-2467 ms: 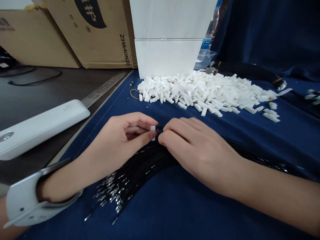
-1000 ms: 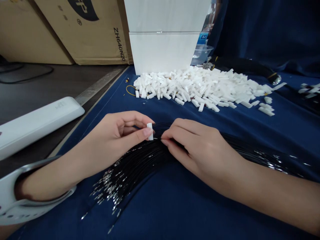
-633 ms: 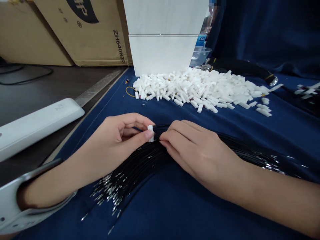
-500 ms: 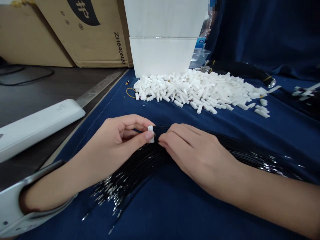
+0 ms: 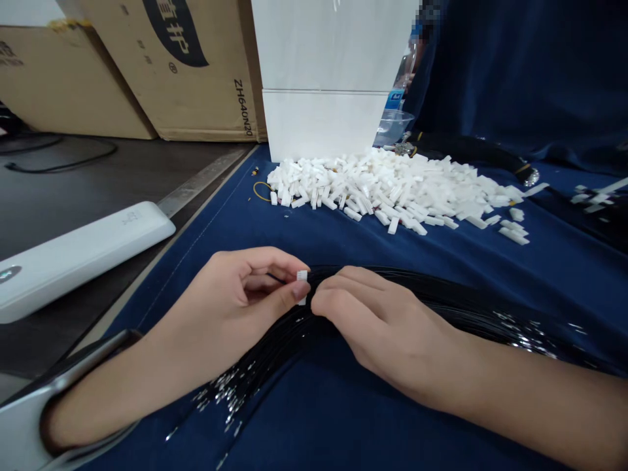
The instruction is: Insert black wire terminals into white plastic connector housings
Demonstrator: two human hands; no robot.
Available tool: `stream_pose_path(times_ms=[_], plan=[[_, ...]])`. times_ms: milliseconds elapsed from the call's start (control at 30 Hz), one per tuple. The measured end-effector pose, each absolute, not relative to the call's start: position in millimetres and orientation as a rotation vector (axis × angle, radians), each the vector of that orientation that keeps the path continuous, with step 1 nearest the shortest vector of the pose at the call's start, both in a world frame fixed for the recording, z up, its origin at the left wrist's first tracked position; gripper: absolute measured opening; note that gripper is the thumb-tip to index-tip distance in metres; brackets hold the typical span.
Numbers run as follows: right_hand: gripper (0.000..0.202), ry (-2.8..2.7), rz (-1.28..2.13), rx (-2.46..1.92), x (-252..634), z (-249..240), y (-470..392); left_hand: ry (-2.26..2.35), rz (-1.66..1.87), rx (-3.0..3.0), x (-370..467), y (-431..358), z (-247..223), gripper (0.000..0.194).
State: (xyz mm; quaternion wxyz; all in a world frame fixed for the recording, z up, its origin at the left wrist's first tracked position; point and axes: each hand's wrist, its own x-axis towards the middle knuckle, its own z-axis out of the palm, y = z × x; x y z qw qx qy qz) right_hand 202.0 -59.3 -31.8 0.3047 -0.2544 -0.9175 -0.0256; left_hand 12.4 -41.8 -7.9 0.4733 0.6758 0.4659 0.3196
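Between thumb and fingertips, my left hand (image 5: 245, 297) pinches a small white connector (image 5: 303, 277). My right hand (image 5: 373, 320) is closed just to the right of it, its fingers bent down at the black wires; what its fingertips grip is hidden. A long bundle of thin black wires (image 5: 432, 288) with shiny metal ends runs beneath both hands on the blue cloth (image 5: 314, 412). Behind the hands lies a wide pile of white connectors (image 5: 392, 186).
A white box (image 5: 324, 124) stands behind the pile, beside a clear bottle and a plastic cup (image 5: 392, 125). Cardboard boxes (image 5: 196, 78) are at the back left. On the dark table lie a long white device (image 5: 88, 252) and a metal ruler (image 5: 201, 180).
The whole view has shifted slightly, so the scene sits lower. My right hand's index finger and thumb have changed their bend beside the connector, which my left hand still pinches.
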Motion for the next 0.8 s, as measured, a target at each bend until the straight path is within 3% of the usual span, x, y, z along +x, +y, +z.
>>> stream_pose_path(times_ms=[167, 400, 533, 633, 800], plan=[[0.013, -2.397, -0.076, -0.880, 203.2, -32.1, -59.1, 1.098, 0.807, 1.618, 14.4, -39.0, -3.9, 0.005], [0.009, -2.434, -0.458, -1.231, 240.5, -4.3, -43.8, 1.023, 0.970, 1.433, 1.7, -28.8, 0.6, 0.004], [0.005, -2.539, -0.167, -1.465, 279.5, 17.7, -31.0, 1.065, 1.070, 1.236, -5.7, -20.7, 4.9, 0.004], [0.012, -2.627, 0.254, -1.596, 300.4, 30.4, -22.2, 1.072, 1.107, 1.099, -6.4, -16.5, 7.3, 0.003], [0.021, -2.604, 0.786, -1.530, 296.7, 31.3, -15.7, 1.016, 1.123, 1.007, -2.6, -18.3, 15.0, 0.012]])
